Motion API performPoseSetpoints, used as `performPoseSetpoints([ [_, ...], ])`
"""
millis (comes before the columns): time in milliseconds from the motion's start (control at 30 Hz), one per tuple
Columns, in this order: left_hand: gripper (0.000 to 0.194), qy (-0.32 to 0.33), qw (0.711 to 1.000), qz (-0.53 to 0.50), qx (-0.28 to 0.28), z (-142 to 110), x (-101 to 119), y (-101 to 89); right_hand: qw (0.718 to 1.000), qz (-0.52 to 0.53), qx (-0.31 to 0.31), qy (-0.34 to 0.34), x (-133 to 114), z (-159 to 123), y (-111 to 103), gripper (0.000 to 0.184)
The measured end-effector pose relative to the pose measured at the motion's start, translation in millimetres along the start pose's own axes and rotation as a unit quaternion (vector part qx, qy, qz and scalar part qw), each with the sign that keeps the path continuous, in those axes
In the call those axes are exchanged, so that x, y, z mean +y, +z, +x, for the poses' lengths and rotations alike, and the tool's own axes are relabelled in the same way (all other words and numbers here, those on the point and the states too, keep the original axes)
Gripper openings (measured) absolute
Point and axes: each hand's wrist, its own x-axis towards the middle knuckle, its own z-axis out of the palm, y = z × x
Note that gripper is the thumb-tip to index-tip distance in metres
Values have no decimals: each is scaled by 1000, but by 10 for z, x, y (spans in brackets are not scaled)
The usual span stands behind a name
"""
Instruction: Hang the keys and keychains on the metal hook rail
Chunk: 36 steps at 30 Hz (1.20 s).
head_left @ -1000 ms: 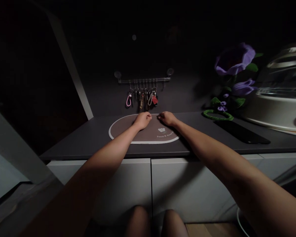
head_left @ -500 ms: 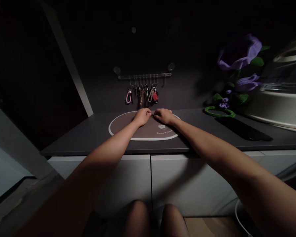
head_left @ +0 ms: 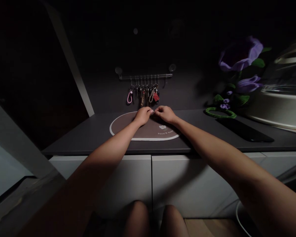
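Note:
Both my arms reach forward over a dark counter point(head_left: 88, 138). My left hand point(head_left: 143, 116) and my right hand point(head_left: 164, 114) meet fingertip to fingertip above the far edge of an oval brown mat point(head_left: 124, 126) with a white border. Each hand is closed in a pinch. Whatever lies between the fingers is too small and dark to make out. Just behind the hands, several keys and tags point(head_left: 145, 94) hang from a hook rail point(head_left: 145, 76) on the wall.
Purple artificial flowers point(head_left: 239, 59) with a green loop point(head_left: 220, 113) stand at the right. A flat black slab point(head_left: 244, 130) lies on the counter beside a large white appliance point(head_left: 281, 95). White cabinet doors point(head_left: 187, 184) sit below; my knees show at the bottom.
My two hands have drawn closer together until the fingertips touch. The view has shifted slightly; nothing else has moved.

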Motion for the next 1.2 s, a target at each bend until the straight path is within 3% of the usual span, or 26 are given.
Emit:
performPoseSetpoints([
  [433,11,42,996,-55,51,28,40,-21,984,176,37,-1,36,44,5,18],
  [700,11,20,993,-84,84,25,75,-56,916,399,-21,19,-29,6,-3,20],
  [833,10,12,988,-119,96,32,83,-57,895,444,-17,29,-14,8,5,26],
  [1067,11,-15,979,-183,85,11,141,-63,914,406,-2,16,-15,2,15,34],
  [1200,11,-20,976,-200,82,1,184,-80,936,350,26,-23,-50,-11,21,32],
])
